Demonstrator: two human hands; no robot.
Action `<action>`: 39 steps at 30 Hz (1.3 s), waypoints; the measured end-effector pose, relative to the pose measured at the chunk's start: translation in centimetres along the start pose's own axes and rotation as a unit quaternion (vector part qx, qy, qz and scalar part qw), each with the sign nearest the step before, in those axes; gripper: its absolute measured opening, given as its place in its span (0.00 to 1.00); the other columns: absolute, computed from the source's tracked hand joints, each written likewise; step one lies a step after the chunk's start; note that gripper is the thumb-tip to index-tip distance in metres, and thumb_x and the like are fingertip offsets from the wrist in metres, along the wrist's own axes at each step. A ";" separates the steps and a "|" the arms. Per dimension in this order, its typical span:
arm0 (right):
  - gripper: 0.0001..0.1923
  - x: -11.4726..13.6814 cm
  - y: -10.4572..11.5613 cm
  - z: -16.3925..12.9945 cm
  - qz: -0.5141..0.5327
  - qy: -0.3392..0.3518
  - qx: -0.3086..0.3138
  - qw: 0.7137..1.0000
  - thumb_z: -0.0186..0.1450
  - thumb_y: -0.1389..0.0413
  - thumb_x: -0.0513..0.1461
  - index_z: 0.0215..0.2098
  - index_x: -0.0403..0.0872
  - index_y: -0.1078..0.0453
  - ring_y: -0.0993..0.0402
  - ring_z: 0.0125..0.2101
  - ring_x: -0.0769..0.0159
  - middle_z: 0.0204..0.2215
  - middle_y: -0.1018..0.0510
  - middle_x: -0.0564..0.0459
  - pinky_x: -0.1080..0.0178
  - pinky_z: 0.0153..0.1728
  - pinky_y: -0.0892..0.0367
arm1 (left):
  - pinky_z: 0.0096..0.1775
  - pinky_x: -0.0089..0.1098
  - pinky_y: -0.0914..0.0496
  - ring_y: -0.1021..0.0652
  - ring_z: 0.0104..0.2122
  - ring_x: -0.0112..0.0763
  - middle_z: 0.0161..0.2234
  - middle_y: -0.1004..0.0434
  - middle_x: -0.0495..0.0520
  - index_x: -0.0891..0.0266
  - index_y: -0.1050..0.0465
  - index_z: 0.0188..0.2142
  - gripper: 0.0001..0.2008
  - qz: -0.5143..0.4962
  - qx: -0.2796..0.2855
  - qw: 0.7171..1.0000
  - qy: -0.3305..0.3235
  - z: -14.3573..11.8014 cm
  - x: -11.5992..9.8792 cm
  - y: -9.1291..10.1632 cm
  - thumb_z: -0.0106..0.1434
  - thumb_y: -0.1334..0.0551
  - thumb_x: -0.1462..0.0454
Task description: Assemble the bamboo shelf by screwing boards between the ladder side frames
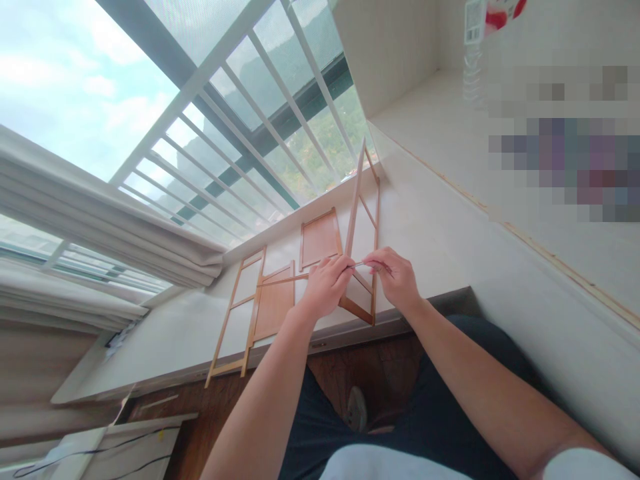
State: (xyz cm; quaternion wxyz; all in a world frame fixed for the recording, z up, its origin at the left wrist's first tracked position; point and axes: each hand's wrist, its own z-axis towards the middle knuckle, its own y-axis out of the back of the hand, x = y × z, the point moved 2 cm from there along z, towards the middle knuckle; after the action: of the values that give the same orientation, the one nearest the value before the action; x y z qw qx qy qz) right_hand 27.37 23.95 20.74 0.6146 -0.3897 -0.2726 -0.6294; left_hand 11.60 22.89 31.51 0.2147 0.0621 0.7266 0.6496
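Two dark-clothed legs nearest, apart, a shoe and dark wood floor between them. Small parts let go here would probably drop into shadow and be hard to find.

Above: left hand and right hand, facing each other, fingers pinched nearly closed. Between their fingertips a thin piece, metallic-looking, too small to identify; it spans the short gap. Likely risk: so slight a grip slips or twists, cause being fingertip-only hold with no support underneath.

Just behind the hands, on the windowsill, a wooden frame with two sides set at an angle. Nothing visibly steadies it; a knock from wrist or knuckle might tip it.

Leftward, a ladder-like frame beside a wood panel; its near ends seem to reach past the sill's front edge. A forearm brushing them could push the lot askew. Farther back, a second panel, near the window. Curtain off left, well clear of the hands; barred window beyond.
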 end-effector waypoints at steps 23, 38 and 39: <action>0.14 -1.1 0.0 -0.2 0.046 -0.131 -0.032 0.990 0.66 0.36 0.50 0.35 0.48 0.20 0.21 0.31 0.64 0.29 0.18 0.54 0.61 0.40 0.26 | 0.52 0.39 0.34 0.28 0.50 0.41 0.44 0.21 0.49 0.53 0.26 0.39 0.15 -0.046 -0.023 0.999 0.002 0.1 0.1 -0.4 0.74 0.50 0.56; 0.08 -1.1 0.0 -0.2 0.125 -0.091 -0.011 0.988 0.68 0.38 0.45 0.37 0.49 0.22 0.22 0.33 0.67 0.33 0.19 0.55 0.62 0.38 0.26 | 0.52 0.39 0.34 0.26 0.50 0.40 0.45 0.23 0.50 0.52 0.31 0.49 0.12 -0.086 -0.052 0.994 0.038 -0.3 -0.1 -0.3 0.72 0.49 0.56; 0.08 -1.1 0.1 -0.2 0.116 -0.074 -0.003 0.990 0.69 0.39 0.45 0.37 0.50 0.22 0.23 0.33 0.67 0.33 0.20 0.55 0.62 0.38 0.26 | 0.52 0.39 0.34 0.26 0.49 0.39 0.45 0.23 0.50 0.52 0.31 0.49 0.12 -0.090 -0.055 0.994 0.038 -0.3 0.0 -0.3 0.72 0.49 0.56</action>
State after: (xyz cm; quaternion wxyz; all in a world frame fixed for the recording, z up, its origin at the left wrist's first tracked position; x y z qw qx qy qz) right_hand 27.32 24.37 19.68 0.6607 -0.4657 -0.2686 -0.5238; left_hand 11.56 22.52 31.21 0.2477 -0.0397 0.7003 0.6683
